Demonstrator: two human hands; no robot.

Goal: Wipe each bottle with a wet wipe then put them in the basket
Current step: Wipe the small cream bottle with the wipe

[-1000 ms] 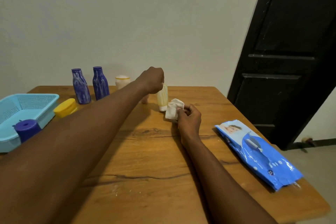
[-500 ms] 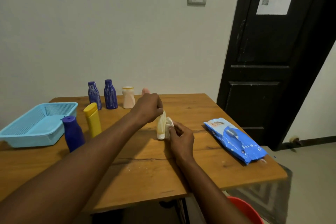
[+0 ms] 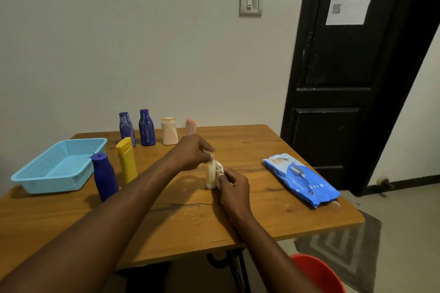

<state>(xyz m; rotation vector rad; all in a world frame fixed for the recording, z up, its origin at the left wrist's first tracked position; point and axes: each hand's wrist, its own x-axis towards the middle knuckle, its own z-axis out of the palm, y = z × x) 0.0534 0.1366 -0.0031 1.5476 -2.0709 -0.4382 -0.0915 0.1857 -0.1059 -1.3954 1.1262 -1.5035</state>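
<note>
— Which step is this?

— The wiping, I'd say. The left hand point(image 3: 190, 152) pinches the top of a small cream bottle point(image 3: 210, 177) that stands upright near the middle of the table point(image 3: 273, 216), while the right hand point(image 3: 232, 185) presses a white wet wipe point(image 3: 219, 169) against its side, fingers closed on the wipe.

— And the basket?

— The blue basket point(image 3: 59, 166) sits at the table's left edge and looks empty. None of the others are in: a dark blue bottle point(image 3: 104, 176) and a yellow bottle point(image 3: 127, 160) just beside it, two blue bottles point(image 3: 137, 128) with a pale one and a pink one along the far edge.

— What does the next move call for?

— Probably working the wipe around the whole bottle, keeping the top steady, then carrying it left to the basket. The wipes pack point(image 3: 301, 179) lies near the right edge.
</note>
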